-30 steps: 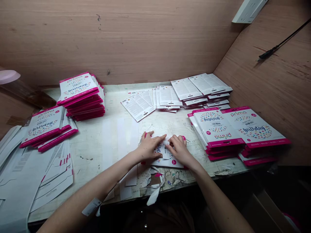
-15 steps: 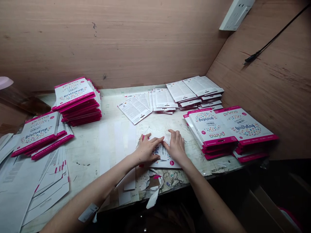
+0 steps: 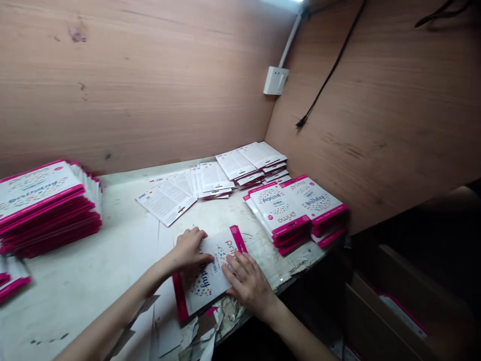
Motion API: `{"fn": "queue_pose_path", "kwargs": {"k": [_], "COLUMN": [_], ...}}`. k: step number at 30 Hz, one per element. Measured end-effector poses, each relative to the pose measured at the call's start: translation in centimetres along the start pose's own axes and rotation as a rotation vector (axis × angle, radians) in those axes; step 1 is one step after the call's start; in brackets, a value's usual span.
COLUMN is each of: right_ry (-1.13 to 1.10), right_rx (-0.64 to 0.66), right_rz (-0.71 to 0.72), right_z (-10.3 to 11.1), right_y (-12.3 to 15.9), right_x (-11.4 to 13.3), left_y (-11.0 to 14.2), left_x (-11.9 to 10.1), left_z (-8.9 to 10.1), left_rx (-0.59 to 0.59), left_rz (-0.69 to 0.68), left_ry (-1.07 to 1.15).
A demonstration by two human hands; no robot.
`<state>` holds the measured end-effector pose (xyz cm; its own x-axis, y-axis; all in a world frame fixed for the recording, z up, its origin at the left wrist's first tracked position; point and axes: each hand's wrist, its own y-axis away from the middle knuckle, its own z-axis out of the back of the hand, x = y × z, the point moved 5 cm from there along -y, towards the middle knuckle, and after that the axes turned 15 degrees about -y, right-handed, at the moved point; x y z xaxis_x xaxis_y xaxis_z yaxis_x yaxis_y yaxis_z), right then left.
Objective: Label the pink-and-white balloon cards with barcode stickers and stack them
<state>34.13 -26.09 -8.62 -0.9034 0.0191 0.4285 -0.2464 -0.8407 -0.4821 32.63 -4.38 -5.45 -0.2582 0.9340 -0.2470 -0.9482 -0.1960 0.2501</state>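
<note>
The printed "prima" birthday balloon card lies flat on the worktable, light and apt to slide (its magenta strip looks the firmest place to hold). The left hand and right hand rest open on it, not pinching, beside stacked packets.

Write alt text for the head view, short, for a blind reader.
Two bare hands press on a white, pink-edged Prima birthday pack on a worn white workbench: the left hand at its upper left, the right hand at its right. Stacks of matching packs and printed white sheets lie nearby.
</note>
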Motion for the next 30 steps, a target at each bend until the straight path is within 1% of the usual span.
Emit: {"fn": "queue_pose_path", "kwargs": {"k": [1, 2, 3, 4, 5, 6, 7, 8, 9, 10, 11, 12, 13, 15, 16, 17, 18, 19, 20, 21, 22, 24, 26, 28, 30], "right_ry": [-0.029, -0.075, -0.147, -0.254, -0.402, -0.582, -0.766, -0.932, -1.038, -1.075, -1.061, -0.956, -0.885, -0.771, -0.681, -0.398, -0.121, 0.003, 0.138, 0.207, 0.243, 0.327, 0.399, 0.459, 0.505], "right_rx": [-0.059, -0.150, -0.267, -0.392, -0.493, -0.551, -0.562, -0.531, -0.489, -0.466, -0.468, -0.499, -0.549, -0.607, -0.584, -0.435, -0.291, -0.246, -0.185, -0.155, -0.132, -0.057, 0.005, 0.044, 0.068], "right_rz": [-0.008, -0.064, -0.160, -0.276, -0.390, -0.484, -0.545, -0.567, -0.578, -0.593, -0.601, -0.652, -0.669, -0.677, -0.698, -0.744, -0.811, -0.843, -0.870, -0.889, -0.897, -0.910, -0.925, -0.943, -0.960], "right_z": [0.5, 1.1, 1.7, 2.3, 2.6, 2.7, 2.8, 3.2, 4.1, 5.8, 8.3, 11.4, 14.9, 21.8, 24.7, 26.7, 28.0, 28.6, 28.3, 27.3, 25.9, 22.5, 19.7, 18.5, 18.6], "right_y": [-0.2, -0.4, -0.7, -0.9, -1.3, -1.8, -2.6, -3.6, -4.4, -5.1, -5.4, -5.4, -5.1, -4.4, -4.1, -4.0, -3.8, -3.5, -3.4, -3.1, -2.9, -2.4, -1.8, -1.6, -1.8], "right_x": [-0.2, -0.5, -0.9, -1.4, -1.9, -2.3, -2.5, -2.7, -3.1, -3.8, -5.0, -6.7, -8.7, -13.4, -15.7, -17.8, -19.7, -21.3, -22.4, -23.1, -23.4, -23.5, -23.4, -23.4, -23.4], "left_y": [0.2, 0.5, 1.0, 1.4, 1.8, 2.1, 2.4, 2.8, 3.1, 3.5, 4.1, 4.7, 5.3, 6.7, 7.3, 7.9, 8.3, 8.6, 8.8, 9.0, 9.0, 9.1, 9.2, 9.4, 9.6], "left_x": [0.5, 0.9, 1.1, 1.1, 0.9, 0.4, -0.3, -1.1, -2.0, -2.6, -2.9, -2.7, -2.3, -0.6, 0.2, 1.0, 1.5, 1.8, 2.0, 2.0, 2.0, 1.9, 1.9, 2.0, 2.3], "left_z": [0.4, 0.9, 1.3, 1.8, 2.2, 2.5, 2.8, 2.8, 2.7, 2.5, 2.2, 1.8, 1.4, 0.6, 0.1, -0.4, -0.9, -1.4, -1.8, -2.1, -2.2, -2.3, -2.2, -2.2, -2.3], "left_rx": [0.032, 0.060, 0.079, 0.073, 0.048, 0.023, 0.004, 0.003, 0.019, 0.041, 0.058, 0.061, 0.047, -0.005, -0.020, -0.025, -0.023, -0.019, -0.015, -0.016, -0.023, -0.023, 0.000, 0.019, 0.024], "left_rz": [0.009, 0.029, 0.056, 0.082, 0.097, 0.091, 0.064, 0.023, -0.021, -0.061, -0.085, -0.090, -0.077, -0.021, 0.008, 0.030, 0.042, 0.046, 0.046, 0.047, 0.049, 0.047, 0.032, 0.018, 0.008], "left_ry": [0.170, 0.373, 0.572, 0.747, 0.885, 0.985, 1.054, 1.100, 1.125, 1.130, 1.116, 1.086, 1.044, 0.963, 0.937, 0.923, 0.916, 0.912, 0.909, 0.906, 0.903, 0.886, 0.857, 0.835, 0.830]}}
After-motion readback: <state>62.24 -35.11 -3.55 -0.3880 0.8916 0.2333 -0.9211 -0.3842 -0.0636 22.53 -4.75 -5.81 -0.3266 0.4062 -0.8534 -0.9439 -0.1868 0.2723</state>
